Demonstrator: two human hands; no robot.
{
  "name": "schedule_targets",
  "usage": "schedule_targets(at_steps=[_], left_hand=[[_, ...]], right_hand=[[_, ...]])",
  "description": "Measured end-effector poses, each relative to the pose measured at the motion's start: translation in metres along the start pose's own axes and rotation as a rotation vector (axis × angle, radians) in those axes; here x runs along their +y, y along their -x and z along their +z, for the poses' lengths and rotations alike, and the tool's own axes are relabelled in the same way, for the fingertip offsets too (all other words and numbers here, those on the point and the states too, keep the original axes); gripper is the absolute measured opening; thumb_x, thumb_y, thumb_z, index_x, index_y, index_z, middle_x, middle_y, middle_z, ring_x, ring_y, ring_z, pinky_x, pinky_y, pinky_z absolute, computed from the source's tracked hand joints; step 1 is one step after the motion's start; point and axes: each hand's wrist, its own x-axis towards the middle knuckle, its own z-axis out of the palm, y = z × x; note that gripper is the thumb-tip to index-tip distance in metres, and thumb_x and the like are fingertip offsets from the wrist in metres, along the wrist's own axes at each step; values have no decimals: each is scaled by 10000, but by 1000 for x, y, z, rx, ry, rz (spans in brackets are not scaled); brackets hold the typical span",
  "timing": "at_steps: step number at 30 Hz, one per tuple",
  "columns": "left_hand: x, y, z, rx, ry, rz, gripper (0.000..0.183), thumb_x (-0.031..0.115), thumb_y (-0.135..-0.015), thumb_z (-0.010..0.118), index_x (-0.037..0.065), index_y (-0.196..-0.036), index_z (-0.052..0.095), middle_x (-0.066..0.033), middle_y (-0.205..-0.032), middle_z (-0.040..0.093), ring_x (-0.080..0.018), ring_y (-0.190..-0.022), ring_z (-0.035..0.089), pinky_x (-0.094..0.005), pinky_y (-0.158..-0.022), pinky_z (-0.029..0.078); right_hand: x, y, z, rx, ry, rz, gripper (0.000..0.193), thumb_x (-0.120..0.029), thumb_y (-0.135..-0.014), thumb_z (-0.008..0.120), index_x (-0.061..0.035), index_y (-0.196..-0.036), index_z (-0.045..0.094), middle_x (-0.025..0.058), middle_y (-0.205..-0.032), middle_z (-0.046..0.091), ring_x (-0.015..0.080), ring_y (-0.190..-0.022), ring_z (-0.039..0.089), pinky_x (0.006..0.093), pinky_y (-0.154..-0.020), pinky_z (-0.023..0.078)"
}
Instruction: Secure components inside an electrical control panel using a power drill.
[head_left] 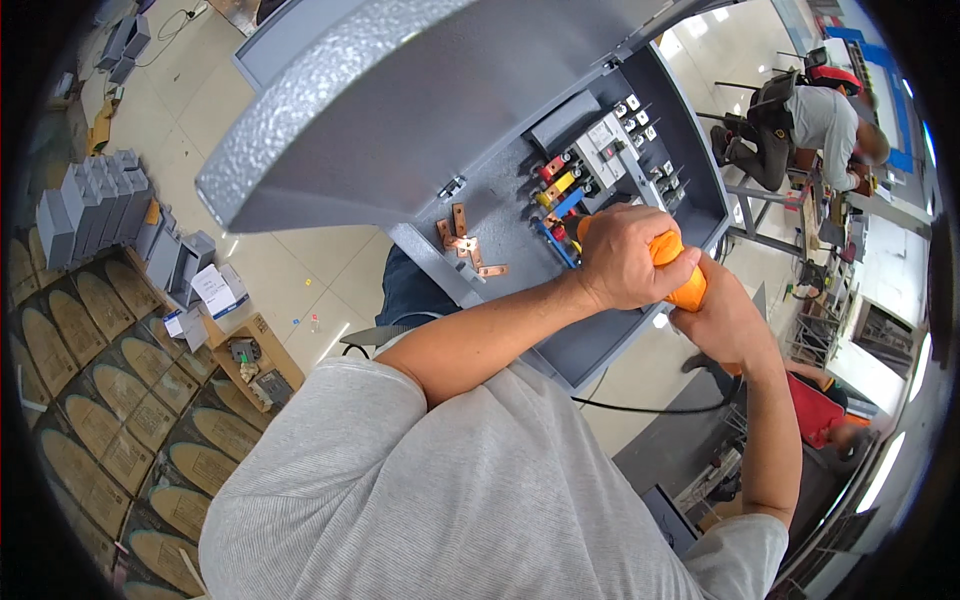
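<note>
Both my hands are closed around an orange power drill (688, 292) held over an open grey metal electrical box (715, 170). My left hand (628, 258) wraps the drill's body from above, and my right hand (728, 312) grips it from the right. The drill's tip is mostly hidden behind my left hand, near red, yellow and blue insulated copper bars (566, 200). These join a white and grey circuit breaker (605, 150) fixed inside the box. Several loose copper strips (462, 243) lie in the box to the left of my hands.
The box's grey door (370, 120) stands open at the left. A black cable (640, 408) hangs below the box. Grey metal housings (95, 210) are stacked on the left by a wooden crate (285, 350). One person (825, 125) works at a bench on the right; another (815, 410) wears red.
</note>
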Motion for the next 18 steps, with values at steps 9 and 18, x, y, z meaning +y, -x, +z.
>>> schedule_targets(at_steps=[9,18], left_hand=[[0,0,2,30,2,4,266,294,-823,782,49,-793,682,-119,-737,691,-319,-663,687,-393,-616,534],[2,-1,1,52,-5,-1,265,299,-829,774,54,-793,681,-120,-728,680,-325,-656,680,-397,-610,528]], right_hand=[[5,-4,-2,8,30,-31,493,-52,-760,723,21,-1234,607,221,-1030,721,385,-969,710,419,-898,546],[-3,-3,-6,-16,18,-31,461,-56,-789,673,4,-1237,581,281,-1036,712,476,-1042,678,479,-912,539]])
